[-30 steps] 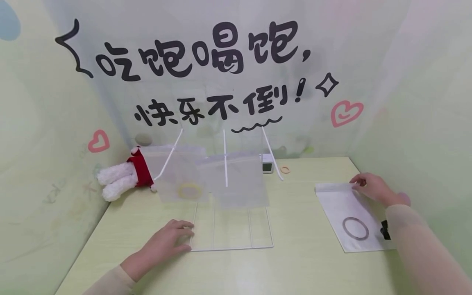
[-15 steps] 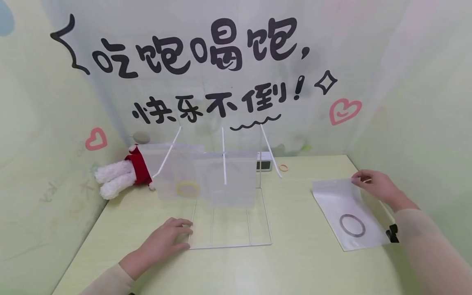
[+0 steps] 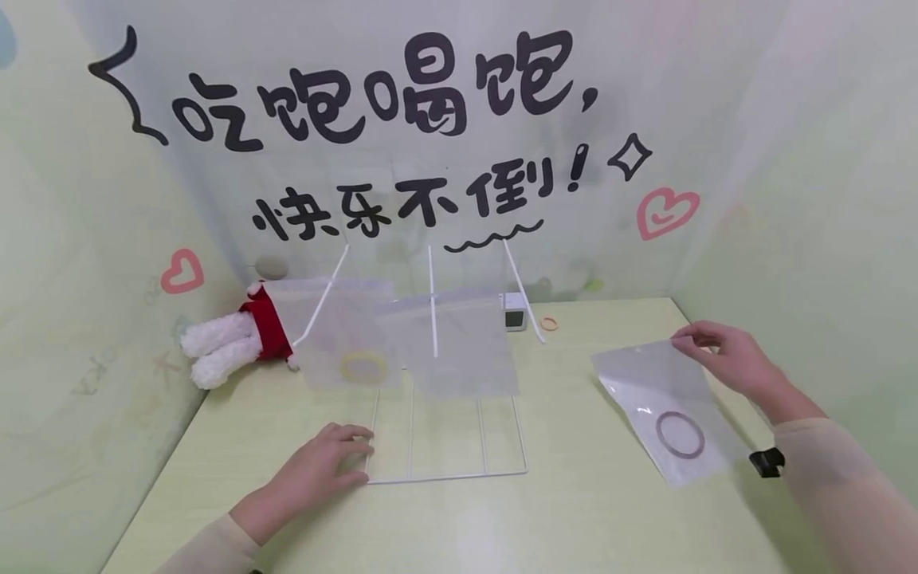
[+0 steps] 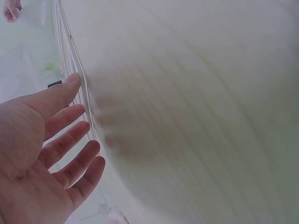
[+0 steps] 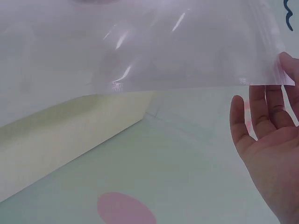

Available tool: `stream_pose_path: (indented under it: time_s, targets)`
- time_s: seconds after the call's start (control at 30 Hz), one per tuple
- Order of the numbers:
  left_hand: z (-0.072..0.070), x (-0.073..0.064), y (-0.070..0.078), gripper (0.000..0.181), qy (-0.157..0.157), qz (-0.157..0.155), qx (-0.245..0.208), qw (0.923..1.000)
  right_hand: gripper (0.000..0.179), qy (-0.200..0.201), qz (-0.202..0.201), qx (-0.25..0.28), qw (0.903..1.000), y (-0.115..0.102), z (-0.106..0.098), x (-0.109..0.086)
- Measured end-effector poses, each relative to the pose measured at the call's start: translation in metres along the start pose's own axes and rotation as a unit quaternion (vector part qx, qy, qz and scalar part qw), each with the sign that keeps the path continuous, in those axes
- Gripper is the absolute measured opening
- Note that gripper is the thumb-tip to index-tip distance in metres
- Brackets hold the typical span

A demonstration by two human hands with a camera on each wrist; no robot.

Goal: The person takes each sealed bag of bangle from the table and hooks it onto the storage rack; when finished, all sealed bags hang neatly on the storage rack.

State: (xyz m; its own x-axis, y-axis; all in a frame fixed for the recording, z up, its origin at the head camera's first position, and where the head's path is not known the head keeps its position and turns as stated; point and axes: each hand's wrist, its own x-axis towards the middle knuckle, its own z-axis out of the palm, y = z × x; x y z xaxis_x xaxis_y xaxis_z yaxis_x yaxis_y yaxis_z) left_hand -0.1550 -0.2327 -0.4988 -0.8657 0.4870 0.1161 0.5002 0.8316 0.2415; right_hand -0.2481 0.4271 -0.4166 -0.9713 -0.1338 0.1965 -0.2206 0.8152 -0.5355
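At the right of the head view my right hand (image 3: 735, 367) pinches the top corner of a translucent zip bag (image 3: 638, 391), which slants up off the table. A dark brownish ring (image 3: 659, 430) shows in the bag's lower part. The right wrist view has the thumb (image 5: 288, 65) and fingers on the bag's corner. My left hand (image 3: 315, 462), fingers spread and relaxed, touches the left side of a white wire rack's base (image 3: 448, 478). Two translucent bags hang on the rack's arms: a left bag (image 3: 315, 335) showing a yellow ring (image 3: 344, 368), and a middle bag (image 3: 473, 351).
The rack's right arm (image 3: 523, 291) bears no bag. Behind the rack stand a small white digital clock (image 3: 513, 312) and an orange ring (image 3: 549, 324). A white plush toy in red (image 3: 229, 343) lies at the back left. Walls enclose the pale table (image 3: 545, 510).
My right hand has raised the bag's top edge, and the bag has come up off the table and slightly left. The left hand stays at the rack's base.
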Motion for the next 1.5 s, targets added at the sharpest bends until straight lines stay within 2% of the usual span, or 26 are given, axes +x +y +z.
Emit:
stream_pose_path:
  time_s: [0.37, 0.6, 0.97, 1.13, 1.27, 1.5]
  targets:
    - [0.000, -0.001, 0.001, 0.035, -0.003, -0.004, -0.005, 1.0000, 0.014, 0.053, -0.061, 0.023, 0.9964, -0.046, 0.000, -0.012]
    - [0.000, -0.001, 0.003, 0.035, 0.005, -0.005, -0.005, 1.0000, 0.019, 0.093, -0.103, 0.051, 0.9890, -0.064, 0.000, -0.012]
    - [0.000, -0.001, 0.003, 0.036, 0.004, -0.008, -0.007, 0.9999, 0.027, 0.095, -0.167, 0.072, 0.9786, -0.096, -0.007, -0.019]
    - [-0.001, -0.001, 0.003, 0.036, 0.000, -0.008, -0.007, 0.9999, 0.035, 0.095, -0.215, 0.076, 0.9690, -0.115, -0.009, -0.022]
    - [-0.001, -0.001, 0.003, 0.036, -0.002, -0.007, -0.007, 0.9999, 0.039, 0.096, -0.257, 0.092, 0.9573, -0.127, -0.008, -0.024]
    - [0.000, 0.000, 0.003, 0.036, 0.004, -0.008, -0.003, 1.0000, 0.040, 0.098, -0.279, 0.139, 0.9451, -0.148, -0.003, -0.022]
